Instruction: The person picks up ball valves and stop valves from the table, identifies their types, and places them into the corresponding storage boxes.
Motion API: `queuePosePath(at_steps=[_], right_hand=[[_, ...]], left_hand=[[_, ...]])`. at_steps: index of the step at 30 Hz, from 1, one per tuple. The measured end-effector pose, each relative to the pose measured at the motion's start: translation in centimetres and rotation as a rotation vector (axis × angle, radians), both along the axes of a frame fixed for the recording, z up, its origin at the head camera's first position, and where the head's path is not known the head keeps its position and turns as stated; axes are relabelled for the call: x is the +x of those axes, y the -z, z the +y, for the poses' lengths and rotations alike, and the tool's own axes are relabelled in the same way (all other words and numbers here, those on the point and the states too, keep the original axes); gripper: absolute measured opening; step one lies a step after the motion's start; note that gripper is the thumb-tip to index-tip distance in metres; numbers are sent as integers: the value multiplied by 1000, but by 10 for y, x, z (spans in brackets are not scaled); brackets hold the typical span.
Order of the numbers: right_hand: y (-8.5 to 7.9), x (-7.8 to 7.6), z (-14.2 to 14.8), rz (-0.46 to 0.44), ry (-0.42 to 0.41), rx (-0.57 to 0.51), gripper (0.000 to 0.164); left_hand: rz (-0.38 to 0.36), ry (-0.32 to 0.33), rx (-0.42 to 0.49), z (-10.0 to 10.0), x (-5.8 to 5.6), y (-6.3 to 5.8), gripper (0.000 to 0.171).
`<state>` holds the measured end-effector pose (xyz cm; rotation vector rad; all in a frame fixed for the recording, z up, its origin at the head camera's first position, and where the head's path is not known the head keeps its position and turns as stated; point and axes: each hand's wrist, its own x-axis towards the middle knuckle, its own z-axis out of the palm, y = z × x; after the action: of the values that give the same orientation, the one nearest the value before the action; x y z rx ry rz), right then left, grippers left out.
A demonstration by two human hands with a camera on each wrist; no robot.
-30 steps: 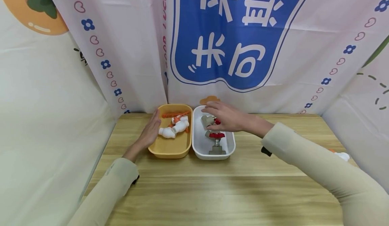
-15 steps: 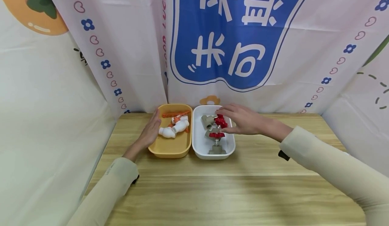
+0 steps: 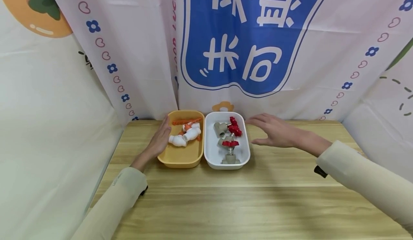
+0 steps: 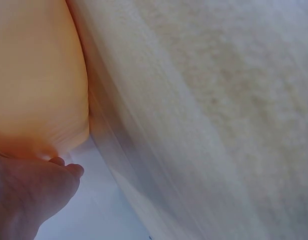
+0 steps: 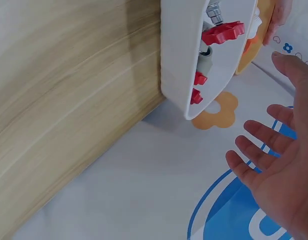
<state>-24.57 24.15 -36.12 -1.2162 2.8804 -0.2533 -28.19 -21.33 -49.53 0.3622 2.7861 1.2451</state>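
Note:
My left hand (image 3: 158,139) rests with straight fingers against the left side of a yellow bin (image 3: 180,159). In that bin lie white ball valves (image 3: 192,133) with orange handles and an orange strip-like piece (image 3: 186,121). A white bin (image 3: 211,155) stands right beside it. Inside are several grey pipe valves (image 3: 230,158) with red wheel handles (image 3: 230,144). Just off the white bin's right edge is my right hand (image 3: 274,130), its fingers spread and holding nothing. The right wrist view shows the same right hand (image 5: 279,165) with its palm bare.
A wooden table (image 3: 219,204) carries both bins near its back edge. Behind it hangs a printed cloth (image 3: 148,53) with a blue panel, and cloth walls (image 3: 48,125) close off the sides.
My right hand has moved right, from over the white bin to beyond its right edge, uncovering the grey and red valves. The left hand has stayed at the yellow bin.

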Motion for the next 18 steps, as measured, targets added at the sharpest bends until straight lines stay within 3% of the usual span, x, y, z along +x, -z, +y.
queuePosePath(at_steps=[18], right_hand=[[11, 8, 65, 18, 72, 17, 77]], left_hand=[[16, 0, -15, 0, 0, 1, 68]])
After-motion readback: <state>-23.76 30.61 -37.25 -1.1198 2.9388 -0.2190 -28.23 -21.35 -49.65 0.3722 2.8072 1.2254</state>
